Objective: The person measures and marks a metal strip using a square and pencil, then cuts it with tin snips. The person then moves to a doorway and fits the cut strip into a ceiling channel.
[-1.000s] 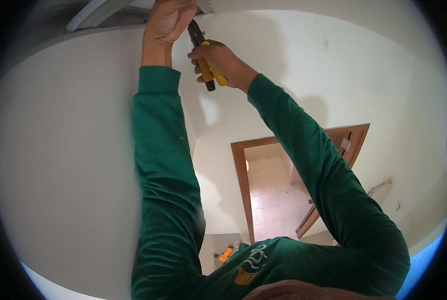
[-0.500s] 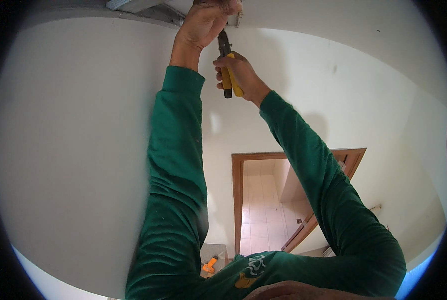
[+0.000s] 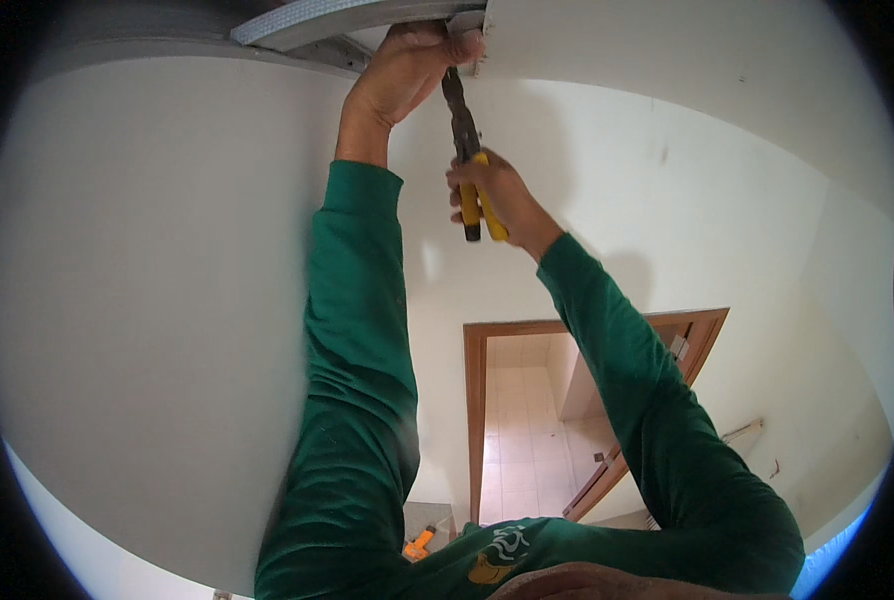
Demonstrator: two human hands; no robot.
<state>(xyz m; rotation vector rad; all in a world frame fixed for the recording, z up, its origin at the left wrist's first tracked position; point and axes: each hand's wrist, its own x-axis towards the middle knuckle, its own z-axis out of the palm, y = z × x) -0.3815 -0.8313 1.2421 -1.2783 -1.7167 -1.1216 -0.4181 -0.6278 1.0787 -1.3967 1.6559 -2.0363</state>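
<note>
Overhead, my left hand (image 3: 407, 72) grips the end of a grey metal strip (image 3: 464, 20) at the ceiling edge, its thumb pressed on the metal. Some of its fingers are hidden behind the strip. Just below and to the right, my right hand (image 3: 502, 195) is closed round the handles of yellow-handled snips (image 3: 462, 135). The dark jaws point up and reach close to the left thumb. Whether the jaws touch the metal cannot be made out.
A metal ceiling channel (image 3: 317, 24) runs left from my left hand. A plain wall panel (image 3: 147, 300) stands close on the left. Below are a wooden door frame (image 3: 475, 420) and an orange power tool (image 3: 420, 542). The ceiling (image 3: 667, 60) spreads to the right.
Both hands appear lower in the view, and more of the metal channel shows. The snips have moved down and slightly right, with their jaws now more visible below the left thumb.
</note>
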